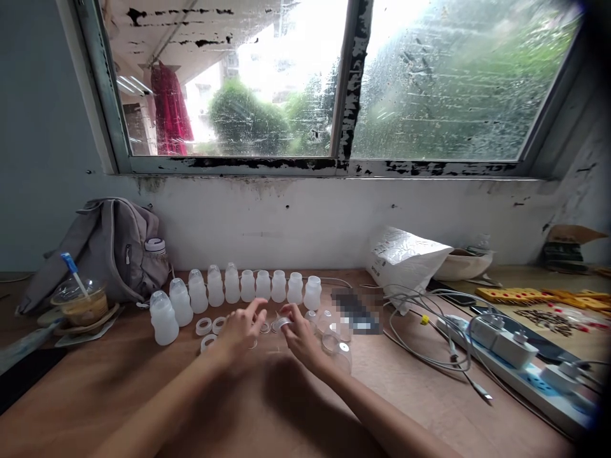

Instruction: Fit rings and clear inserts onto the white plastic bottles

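My right hand (301,336) pinches a small white bottle ring (282,323) just above the table. Close on its left, my left hand (242,326) is held with fingers apart and nothing visible in it. Between and under the hands lie small rings or nipples, partly hidden. More white rings (203,326) lie left of my left hand. To the right of my right hand stand several clear dome caps (342,351). Behind the hands, a curved row of white baby bottles runs: several at the left wear clear caps (179,301), several at the right are uncapped (312,292).
A drink cup with a straw (81,304) and a grey backpack (117,248) stand at the left. At the right are a silvery white bag (405,257), tangled cables (429,350) and a power strip (520,372) with chargers. A wall and window (344,166) close off the back.
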Action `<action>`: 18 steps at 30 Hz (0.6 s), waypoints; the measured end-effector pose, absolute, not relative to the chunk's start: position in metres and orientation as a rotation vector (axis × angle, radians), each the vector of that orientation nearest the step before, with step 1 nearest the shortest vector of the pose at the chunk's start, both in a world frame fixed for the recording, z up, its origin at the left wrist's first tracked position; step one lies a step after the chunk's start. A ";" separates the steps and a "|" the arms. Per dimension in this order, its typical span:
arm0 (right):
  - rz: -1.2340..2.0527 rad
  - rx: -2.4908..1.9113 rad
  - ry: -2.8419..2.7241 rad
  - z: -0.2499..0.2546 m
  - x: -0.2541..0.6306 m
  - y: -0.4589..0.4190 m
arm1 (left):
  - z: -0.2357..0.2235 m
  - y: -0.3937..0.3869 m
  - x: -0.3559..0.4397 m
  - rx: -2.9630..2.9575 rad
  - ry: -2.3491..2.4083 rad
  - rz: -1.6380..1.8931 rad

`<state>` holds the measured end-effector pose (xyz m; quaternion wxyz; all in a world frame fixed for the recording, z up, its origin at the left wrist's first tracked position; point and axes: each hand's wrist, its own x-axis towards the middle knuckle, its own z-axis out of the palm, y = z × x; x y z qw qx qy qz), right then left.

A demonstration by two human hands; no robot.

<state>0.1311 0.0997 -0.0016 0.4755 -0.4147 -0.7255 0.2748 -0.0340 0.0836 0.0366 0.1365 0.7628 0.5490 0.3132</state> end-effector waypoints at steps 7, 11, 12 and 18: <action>1.038 -0.975 -1.710 0.016 0.144 0.106 | 0.059 0.161 -0.055 2.226 2.221 0.595; 1.242 -0.907 -1.593 0.036 0.149 0.105 | 0.052 0.175 -0.055 2.216 2.200 0.567; 1.320 -0.838 -1.562 0.042 0.151 0.104 | 0.051 0.174 -0.054 2.245 2.169 0.616; 1.538 -0.602 -1.435 0.063 0.162 0.109 | 0.056 0.135 -0.040 2.453 1.761 1.347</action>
